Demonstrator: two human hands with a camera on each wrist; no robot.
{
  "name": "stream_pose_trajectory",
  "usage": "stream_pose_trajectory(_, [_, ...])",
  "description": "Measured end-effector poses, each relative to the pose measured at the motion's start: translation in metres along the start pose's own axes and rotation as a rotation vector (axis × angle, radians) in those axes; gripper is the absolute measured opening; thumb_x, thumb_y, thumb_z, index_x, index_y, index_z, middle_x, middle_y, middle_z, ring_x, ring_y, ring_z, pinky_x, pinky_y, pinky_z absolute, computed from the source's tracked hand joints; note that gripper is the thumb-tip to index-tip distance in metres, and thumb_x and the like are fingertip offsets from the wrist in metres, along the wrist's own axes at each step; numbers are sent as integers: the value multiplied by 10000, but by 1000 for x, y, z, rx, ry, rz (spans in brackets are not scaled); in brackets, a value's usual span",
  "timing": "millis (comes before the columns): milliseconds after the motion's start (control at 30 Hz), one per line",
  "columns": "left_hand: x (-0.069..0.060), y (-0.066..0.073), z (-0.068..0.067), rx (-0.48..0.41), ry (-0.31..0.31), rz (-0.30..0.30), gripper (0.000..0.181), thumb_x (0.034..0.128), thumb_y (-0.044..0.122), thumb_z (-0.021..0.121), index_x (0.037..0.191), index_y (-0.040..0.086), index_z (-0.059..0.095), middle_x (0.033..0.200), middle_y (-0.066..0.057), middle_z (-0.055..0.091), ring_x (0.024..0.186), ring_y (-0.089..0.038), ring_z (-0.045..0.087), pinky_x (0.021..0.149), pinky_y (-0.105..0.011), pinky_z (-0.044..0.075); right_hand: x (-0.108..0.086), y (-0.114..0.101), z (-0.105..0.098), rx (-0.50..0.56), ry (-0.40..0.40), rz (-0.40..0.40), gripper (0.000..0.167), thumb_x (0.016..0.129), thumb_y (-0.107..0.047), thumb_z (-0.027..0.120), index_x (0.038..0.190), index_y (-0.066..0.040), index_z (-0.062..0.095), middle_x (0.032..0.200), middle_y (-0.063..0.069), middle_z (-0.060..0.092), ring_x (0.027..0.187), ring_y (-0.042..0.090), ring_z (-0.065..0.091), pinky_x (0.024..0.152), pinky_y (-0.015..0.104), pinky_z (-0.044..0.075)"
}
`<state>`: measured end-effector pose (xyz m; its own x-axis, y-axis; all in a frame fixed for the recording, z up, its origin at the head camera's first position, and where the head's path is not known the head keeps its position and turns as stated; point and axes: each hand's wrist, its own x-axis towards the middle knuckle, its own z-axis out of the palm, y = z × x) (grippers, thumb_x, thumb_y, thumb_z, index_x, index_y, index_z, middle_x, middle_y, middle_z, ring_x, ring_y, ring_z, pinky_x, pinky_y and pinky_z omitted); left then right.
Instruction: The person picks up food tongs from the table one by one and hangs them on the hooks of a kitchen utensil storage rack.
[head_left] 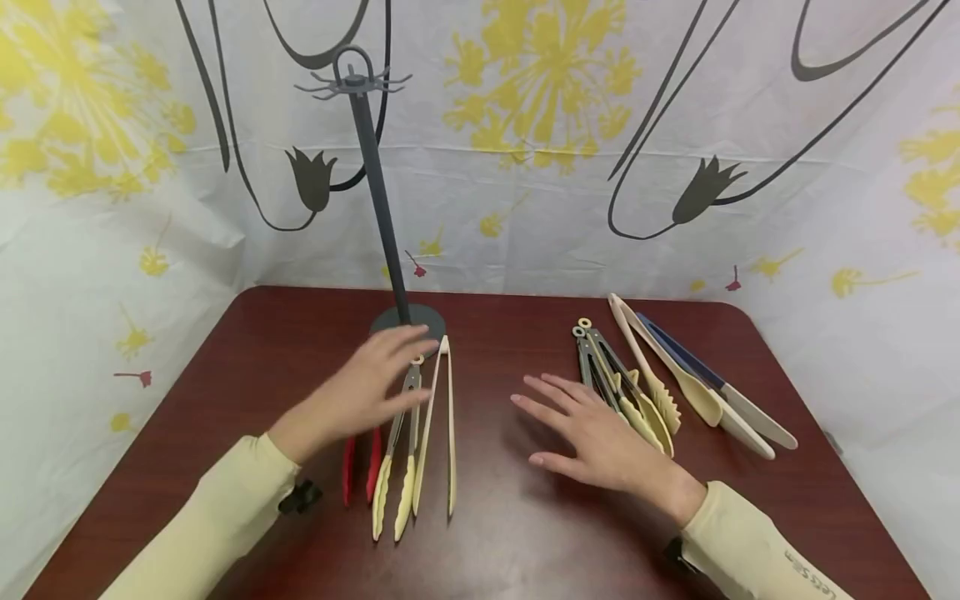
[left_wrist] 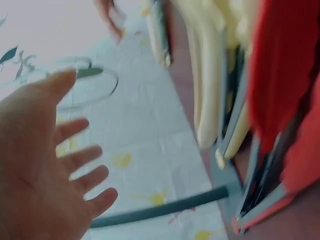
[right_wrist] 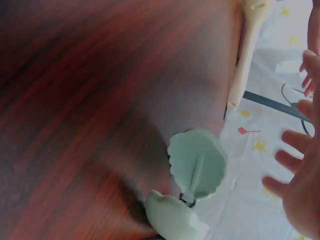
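Note:
In the head view, the left hand (head_left: 356, 396) hovers with spread fingers over red-tipped tongs (head_left: 373, 467), metal tongs with cream tips (head_left: 405, 500) and slim cream tongs (head_left: 452, 450); it holds nothing and partly hides their upper ends. The right hand (head_left: 600, 437), also empty and spread, is left of metal tongs with cream scoop heads (head_left: 654, 417). In the left wrist view, the left hand (left_wrist: 45, 160) is beside the red tips (left_wrist: 282, 70). The right wrist view shows the right hand (right_wrist: 302, 165) near pale scoop heads (right_wrist: 197, 162).
A dark stand (head_left: 384, 200) with hooks at its top rises from a round base at the back of the dark red table (head_left: 510, 533). At the right lie cream tongs (head_left: 701, 400) and tongs with a blue handle (head_left: 686, 354). A patterned cloth (head_left: 510, 217) hangs behind.

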<state>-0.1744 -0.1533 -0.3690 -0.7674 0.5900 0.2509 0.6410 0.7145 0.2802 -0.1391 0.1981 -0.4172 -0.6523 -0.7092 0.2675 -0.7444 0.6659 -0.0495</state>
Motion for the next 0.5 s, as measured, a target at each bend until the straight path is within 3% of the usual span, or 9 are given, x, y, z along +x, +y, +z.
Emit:
stream_pose_trajectory(100, [10, -12, -13, -139, 119, -156, 538, 954, 337, 658, 1413, 100, 508, 1439, -123, 499, 1260, -314, 525, 1028, -508, 487, -2, -3, 0, 26, 50, -66, 613, 896, -469, 682, 1440, -240, 518, 1353, -41, 619, 1236, 165, 566, 1037, 404, 477])
stream_pose_trajectory(233, [32, -34, -27, -333, 252, -330, 484, 975, 288, 631, 1380, 52, 515, 1362, -156, 566, 1113, -321, 630, 892, -452, 566, -5, -11, 1, 50, 78, -108, 468, 913, -449, 668, 1315, -212, 634, 1123, -89, 711, 1024, 103, 637, 944, 362, 520])
stream_pose_trajectory(367, [53, -55, -34, -418, 329, -390, 498, 988, 269, 606, 1416, 52, 474, 1402, -162, 567, 1228, -337, 595, 1004, -480, 515, -7, -18, 5, 53, 78, -127, 427, 914, -426, 673, 1276, -199, 659, 1070, -81, 719, 999, 111, 656, 965, 380, 525])
stream_pose_trajectory(500, [69, -67, -38, -464, 356, -418, 516, 987, 273, 607, 1428, 47, 465, 1386, -182, 570, 1252, -331, 577, 1044, -485, 489, -8, -25, 11, 64, 81, -155, 396, 885, -376, 714, 1233, -189, 679, 1005, -91, 706, 960, 96, 648, 958, 365, 534])
